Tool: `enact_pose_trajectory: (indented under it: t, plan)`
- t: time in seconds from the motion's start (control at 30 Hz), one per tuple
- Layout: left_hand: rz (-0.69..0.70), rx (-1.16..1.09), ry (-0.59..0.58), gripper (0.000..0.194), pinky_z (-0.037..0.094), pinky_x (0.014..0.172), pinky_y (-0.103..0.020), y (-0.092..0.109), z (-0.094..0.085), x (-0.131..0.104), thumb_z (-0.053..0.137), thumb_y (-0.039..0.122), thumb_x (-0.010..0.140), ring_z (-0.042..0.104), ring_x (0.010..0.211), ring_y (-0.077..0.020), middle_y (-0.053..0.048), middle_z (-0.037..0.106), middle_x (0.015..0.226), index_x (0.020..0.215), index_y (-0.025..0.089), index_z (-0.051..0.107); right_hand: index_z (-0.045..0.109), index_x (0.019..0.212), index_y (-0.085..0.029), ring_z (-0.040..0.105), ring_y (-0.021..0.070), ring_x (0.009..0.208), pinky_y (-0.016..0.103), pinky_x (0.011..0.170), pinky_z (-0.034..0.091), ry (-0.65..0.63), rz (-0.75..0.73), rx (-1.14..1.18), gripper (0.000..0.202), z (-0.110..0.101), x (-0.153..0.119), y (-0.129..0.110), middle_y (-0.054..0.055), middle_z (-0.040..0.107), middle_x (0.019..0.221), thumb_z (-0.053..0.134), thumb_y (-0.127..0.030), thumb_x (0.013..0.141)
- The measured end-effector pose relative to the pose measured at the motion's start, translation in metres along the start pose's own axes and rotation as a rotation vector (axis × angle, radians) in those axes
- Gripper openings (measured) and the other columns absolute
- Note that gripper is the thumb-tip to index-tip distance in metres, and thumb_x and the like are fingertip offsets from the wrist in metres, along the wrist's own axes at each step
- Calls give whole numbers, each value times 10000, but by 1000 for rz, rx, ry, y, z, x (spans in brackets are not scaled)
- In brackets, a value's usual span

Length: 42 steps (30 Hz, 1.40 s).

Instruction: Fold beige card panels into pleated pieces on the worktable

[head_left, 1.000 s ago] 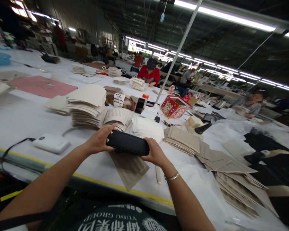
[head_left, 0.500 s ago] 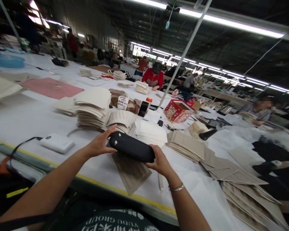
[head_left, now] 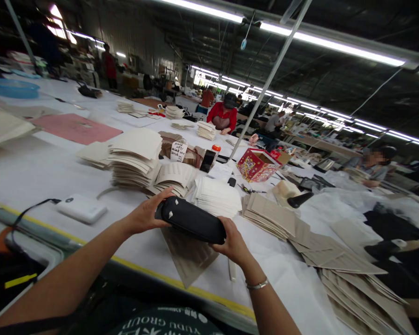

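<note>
A long black case [head_left: 193, 221] with rounded ends and small white bits on its left end is held up over the table's near edge. My left hand [head_left: 150, 213] grips its left end, thumb below and fingers on top. Its right end is in my right hand [head_left: 232, 239], a bracelet on that wrist. Beneath the case lies a beige-brown flat piece [head_left: 188, 260], partly hidden by it. Behind stand stacks of cream pieces [head_left: 134, 156] and white pieces [head_left: 218, 195].
A white device [head_left: 82, 208] with a black cable lies left. Beige stacks [head_left: 268, 216] spread right. Farther back are a red box [head_left: 256, 165], a phone [head_left: 207, 160] and a metal pole [head_left: 270, 79]. A person in red [head_left: 223, 115] works across the table.
The case has tilted a little, its right end slightly lower, with both hands still on it. The view has shifted slightly.
</note>
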State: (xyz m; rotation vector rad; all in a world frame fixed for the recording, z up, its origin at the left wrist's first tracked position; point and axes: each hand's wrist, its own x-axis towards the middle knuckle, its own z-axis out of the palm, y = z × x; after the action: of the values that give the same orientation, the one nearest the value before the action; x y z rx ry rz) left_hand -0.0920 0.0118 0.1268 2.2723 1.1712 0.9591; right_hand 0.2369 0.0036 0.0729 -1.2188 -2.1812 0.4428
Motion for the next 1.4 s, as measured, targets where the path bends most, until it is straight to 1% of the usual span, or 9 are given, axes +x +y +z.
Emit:
enact_pose_trajectory:
  t: [0.23,0.43,0.6,0.73,0.83,1.03,1.23,1.3,1.4]
  plan:
    - [17,21,13,927,392,1020,-444,0,1,-5,713,286,703,511,1189,-233,-128,524,1304,1438,235,149,402,1269,-220,458,290,1133,467,979,389,-3,20,4,763,1,-2,-5,108,488,1199,729,-212,580]
    - [11,42,34,873,404,1014,-439,1,2,-13,698,312,718,528,1173,-242,-130,521,1312,1428,230,197,404,1268,-202,446,283,1144,458,995,380,-4,5,-4,764,0,-4,-10,115,488,1214,716,-180,570]
    - [10,85,32,842,415,1005,-432,-4,3,-21,666,345,750,528,1174,-237,-120,523,1308,1427,240,177,399,1277,-196,441,274,1149,449,1004,379,4,2,-10,777,2,-5,-13,115,480,1227,709,-160,564]
    - [-6,123,40,834,412,1007,-448,-10,5,-26,649,392,754,517,1186,-255,-122,513,1325,1425,238,179,397,1292,-210,443,280,1152,460,1002,380,12,11,-8,799,4,-5,-14,116,476,1231,728,-187,565]
    - [-9,154,32,806,413,1006,-452,-9,4,-27,627,397,764,512,1192,-263,-124,504,1335,1422,235,191,404,1292,-213,440,278,1155,456,1005,379,17,6,-7,804,5,-5,-14,115,474,1235,747,-216,565]
    - [88,296,25,745,400,1020,-428,1,-1,-24,604,325,761,474,1225,-276,-115,491,1339,1410,228,252,400,1305,-222,437,282,1154,461,998,381,21,-2,-18,824,4,-5,-16,119,474,1241,757,-235,562]
    - [137,430,-16,729,385,1028,-434,4,4,-23,622,318,729,473,1215,-302,-121,480,1354,1388,214,330,408,1307,-198,443,274,1129,441,999,382,25,-45,-55,809,6,-2,-27,124,487,1223,741,-230,571]
    - [156,450,-15,730,384,1025,-446,3,7,-23,623,325,732,482,1199,-307,-123,503,1328,1390,216,326,402,1315,-180,440,278,1130,447,1008,370,20,-57,-63,814,6,-1,-31,134,489,1219,741,-236,578]
    - [161,471,3,734,392,1008,-461,0,10,-25,589,335,776,494,1171,-297,-108,520,1297,1421,255,250,337,1365,-191,404,291,1194,470,1041,330,24,-47,-17,879,3,-2,-34,148,456,1275,757,-290,599]
